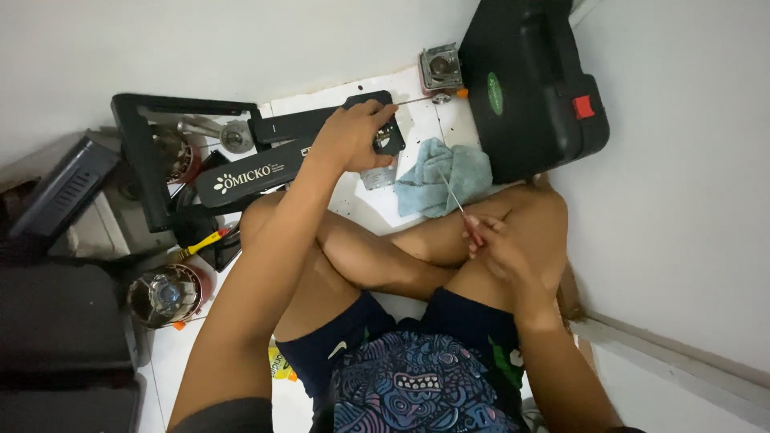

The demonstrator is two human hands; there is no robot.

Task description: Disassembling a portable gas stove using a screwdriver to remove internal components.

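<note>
- On the white tiled floor (377, 212), a person sits cross-legged among dismantled appliance parts, seen from above.
- Left hand (353, 136): reaches forward with the fingers curled down over a small black rectangular part (390, 138) at the end of a long black plastic housing bearing white lettering (257, 172). The hand is closed over the part; how firmly it grips cannot be told, since the palm hides the contact.
- Right hand (501, 244): rests against the right knee, fingertips pinched shut on a thin straight metal rod, probably a slender screwdriver or probe (455, 199), whose tip points up and away over a crumpled light blue cloth (443, 176).
- Blue cloth: lies on the floor between the black housing and a large black moulded plastic case with a red latch (533, 88), touching the case's lower edge.
- Small square grey metal component (440, 67): sits on the floor just beside the case, near the wall.
- Round metal motor-like part with a glinting centre (166, 295): lies at the left, well apart from both hands.
- Handling note: a judgement only, the black part is best held steady and flat under the left hand, while the thin rod is kept pinched near its handle so that the tip stays controllable.
</note>
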